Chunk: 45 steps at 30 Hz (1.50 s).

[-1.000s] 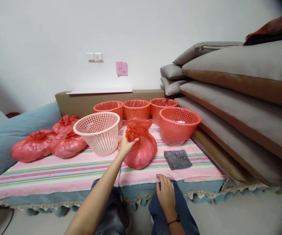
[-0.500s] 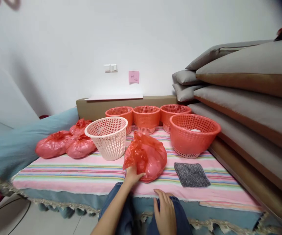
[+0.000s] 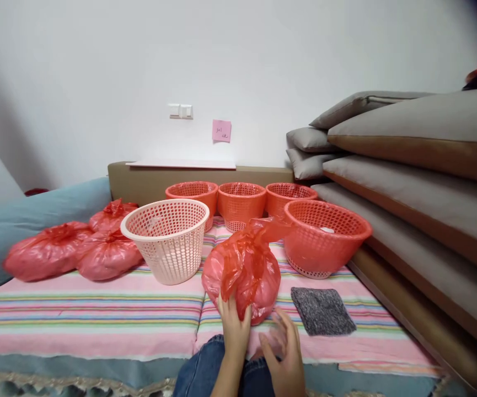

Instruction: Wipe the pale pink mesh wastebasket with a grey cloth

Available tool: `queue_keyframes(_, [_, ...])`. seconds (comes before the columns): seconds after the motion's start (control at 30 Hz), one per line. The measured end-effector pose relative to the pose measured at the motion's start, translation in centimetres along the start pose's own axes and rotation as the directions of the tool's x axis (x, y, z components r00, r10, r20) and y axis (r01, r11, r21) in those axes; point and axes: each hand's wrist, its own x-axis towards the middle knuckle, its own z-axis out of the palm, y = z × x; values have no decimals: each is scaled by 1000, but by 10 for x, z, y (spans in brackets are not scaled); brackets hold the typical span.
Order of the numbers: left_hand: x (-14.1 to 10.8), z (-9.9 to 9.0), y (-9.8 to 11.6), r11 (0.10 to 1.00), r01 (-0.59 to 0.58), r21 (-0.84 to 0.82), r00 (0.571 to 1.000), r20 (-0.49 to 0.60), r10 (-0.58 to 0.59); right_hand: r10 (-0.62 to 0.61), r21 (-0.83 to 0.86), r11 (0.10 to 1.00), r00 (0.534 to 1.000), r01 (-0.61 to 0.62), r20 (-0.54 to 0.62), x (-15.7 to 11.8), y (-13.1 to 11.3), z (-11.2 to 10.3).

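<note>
A filled red plastic bag [image 3: 244,270] sits on the striped cloth in front of me, its loose top crumpled and one flap sticking out to the right. Against its near side rests my left hand [image 3: 235,325], with thumb and fingers apart and touching the plastic. My right hand [image 3: 283,353] is close to the bag's lower right, holding nothing, its fingers spread and slightly blurred. The bag's contents cannot be made out. Just left of it stands a pale pink plastic basket [image 3: 174,259]. A folded dark grey cloth [image 3: 323,311] lies right of my right hand.
Three red baskets [image 3: 242,207] line the back, and a larger red basket [image 3: 316,248] stands at the right with something white inside. Several tied red bags [image 3: 108,256] lie at the left. Grey cushions [image 3: 420,132] are stacked along the right side.
The red bag's top has shifted, its flap now reaching right. My left hand has moved slightly right along the bag, and my right hand has risen from my knee towards it. The view has tilted and come closer.
</note>
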Motion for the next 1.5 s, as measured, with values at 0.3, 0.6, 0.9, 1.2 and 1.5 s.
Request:
queue_keyframes(0.3, [2,-22,-8,984,-177,31,983,64,174,-77,-51,995,993,81,87,126,-60,65])
queue_keyframes(0.6, [33,-49,22,953,79,-293,993,-59,-100,-133,152,981,988,120,74,144,-95,62])
queue_keyframes(0.9, [99,-115,96,799,199,-567,977,181,-115,66,326,941,995,-88,78,50,-80,18])
queue_keyframes(1.2, [40,-169,100,759,286,-585,944,36,-328,112,251,960,993,-119,42,12,-83,-46])
queue_keyframes(1.5, [62,-204,119,813,103,-573,988,-39,-153,173,307,938,985,-159,-17,4,-111,-53])
